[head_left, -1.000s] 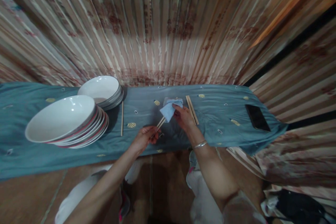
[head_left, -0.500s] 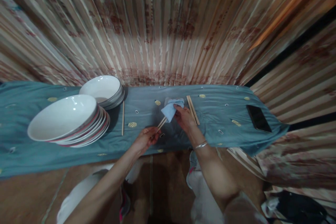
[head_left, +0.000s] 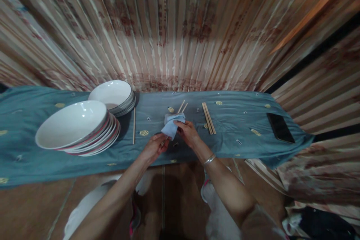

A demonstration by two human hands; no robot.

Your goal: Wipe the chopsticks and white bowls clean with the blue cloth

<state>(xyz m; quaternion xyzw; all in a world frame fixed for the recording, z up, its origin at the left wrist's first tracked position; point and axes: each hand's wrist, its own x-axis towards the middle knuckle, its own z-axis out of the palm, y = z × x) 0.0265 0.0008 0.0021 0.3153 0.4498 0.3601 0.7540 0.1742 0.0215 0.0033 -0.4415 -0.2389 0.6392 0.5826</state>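
A light blue cloth (head_left: 171, 126) is wrapped around the middle of a pair of wooden chopsticks (head_left: 183, 106), whose far ends stick out beyond it, spread apart. My right hand (head_left: 189, 132) pinches the cloth from the right. At the near end my left hand (head_left: 156, 147) is closed on the chopsticks, their lower part hidden by fingers and cloth. To the right, several more chopsticks (head_left: 209, 118) lie side by side on the teal tablecloth (head_left: 239, 120). A single chopstick (head_left: 134, 125) lies to the left, beside the bowls.
A stack of large white bowls (head_left: 73, 125), the top one tilted, stands on the left. Behind it is a second stack of white bowls (head_left: 112, 95). A black phone (head_left: 280, 127) lies at the right end. Patterned curtains (head_left: 180, 37) hang along the back.
My right hand has slid the cloth down the chopsticks towards my left hand, so their far ends now show above it. My left hand stays in nearly the same place.
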